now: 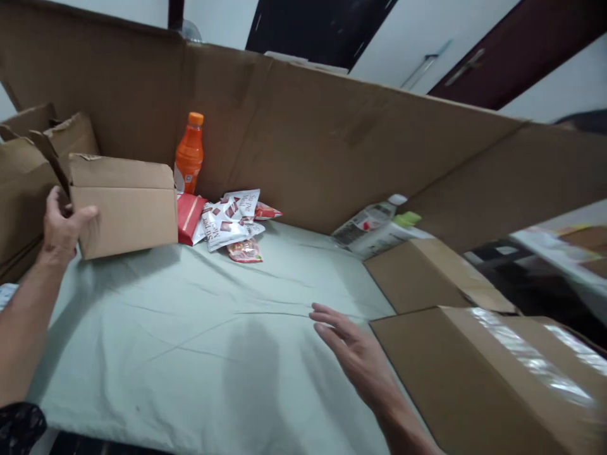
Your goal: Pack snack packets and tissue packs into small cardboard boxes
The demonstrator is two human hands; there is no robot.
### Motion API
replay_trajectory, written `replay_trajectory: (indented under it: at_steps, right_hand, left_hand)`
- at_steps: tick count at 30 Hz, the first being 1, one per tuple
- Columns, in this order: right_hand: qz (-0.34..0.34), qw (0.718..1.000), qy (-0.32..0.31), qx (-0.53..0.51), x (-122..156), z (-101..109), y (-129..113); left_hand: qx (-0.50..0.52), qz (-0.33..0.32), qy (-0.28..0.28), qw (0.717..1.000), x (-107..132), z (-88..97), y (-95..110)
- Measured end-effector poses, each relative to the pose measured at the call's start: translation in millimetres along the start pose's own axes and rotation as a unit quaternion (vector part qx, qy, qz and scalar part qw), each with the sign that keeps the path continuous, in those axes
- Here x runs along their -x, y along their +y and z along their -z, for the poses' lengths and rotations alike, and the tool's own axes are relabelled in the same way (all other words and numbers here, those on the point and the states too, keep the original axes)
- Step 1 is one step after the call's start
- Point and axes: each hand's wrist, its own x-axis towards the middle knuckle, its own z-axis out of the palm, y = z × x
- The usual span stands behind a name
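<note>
My left hand [61, 227] grips the left end of a small brown cardboard box [126, 205] that stands on the pale green sheet [199, 328]. My right hand [353, 351] hovers open over the sheet, fingers stretched out, just left of a taped cardboard box [493, 373]. It holds nothing. Behind the small box stands an orange soda bottle [189, 155]. Beside it lie a red packet [190, 218] and several white and red snack packets [232, 221].
A tall cardboard wall [332, 145] runs along the back and right. A plastic bottle with a white cap [367, 224] lies on its side by a flat carton [429, 275]. More open cartons [28, 164] stand at far left.
</note>
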Motion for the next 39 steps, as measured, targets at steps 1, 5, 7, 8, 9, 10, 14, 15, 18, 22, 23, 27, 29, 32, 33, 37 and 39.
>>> replay_trajectory:
  at_steps: [1,5,7,8,9,10,14,15,18,22,23,27,29,32,33,37,39]
  right_hand:
    - [0.000,1.000,0.004,0.012,6,8,3]
    - [0.000,1.000,0.003,0.028,13,18,10]
    - [0.025,0.999,-0.010,0.034,8,5,11]
    - [0.045,0.998,-0.016,0.038,5,-6,11]
    - [0.068,0.997,-0.021,0.043,2,-20,12]
    - [0.092,0.994,-0.025,0.050,0,-34,12]
    - [0.180,0.978,-0.029,0.105,4,-90,17]
    - [0.197,0.972,-0.023,0.124,7,-99,18]
    - [0.232,0.959,0.002,0.166,16,-113,22]
    - [0.251,0.951,0.023,0.179,21,-111,25]
    - [0.253,0.950,0.026,0.180,21,-109,26]
    - [0.257,0.949,0.019,0.179,18,-108,26]
    - [0.252,0.952,0.014,0.173,18,-110,24]
    - [0.234,0.958,0.006,0.164,19,-110,16]
    - [0.226,0.960,0.004,0.165,20,-106,12]
    - [0.194,0.957,0.071,0.202,14,-54,2]
    - [0.157,0.944,0.147,0.249,12,-5,3]
  left_hand:
    - [0.006,0.008,0.001,1.000,-7,1.1,2]
    - [0.019,0.030,0.036,0.999,-10,20.7,6]
    - [0.001,0.024,0.089,0.996,-3,33.3,7]
    - [-0.015,0.014,0.115,0.993,1,38.3,8]
    - [-0.033,-0.001,0.135,0.990,4,41.7,9]
    - [-0.053,-0.021,0.148,0.987,8,43.2,10]
    - [-0.113,-0.079,0.127,0.982,11,28.7,13]
    - [-0.121,-0.078,0.118,0.983,10,20.8,13]
    - [-0.128,-0.062,0.095,0.985,-2,-8.5,8]
    - [-0.127,-0.039,0.059,0.989,-23,-49.3,-6]
    - [-0.126,-0.033,0.050,0.990,-29,-57.4,-10]
    - [-0.135,0.006,0.027,0.990,-46,-74.4,-20]
    - [-0.151,0.027,0.011,0.988,-46,-74.9,-22]
    - [-0.184,0.039,-0.044,0.981,-27,-71.4,-21]
    - [-0.196,0.038,-0.069,0.977,-17,-70.1,-19]
    - [-0.242,-0.002,-0.191,0.951,25,-66.4,-15]
    - [-0.253,-0.042,-0.237,0.937,47,-66.4,-14]
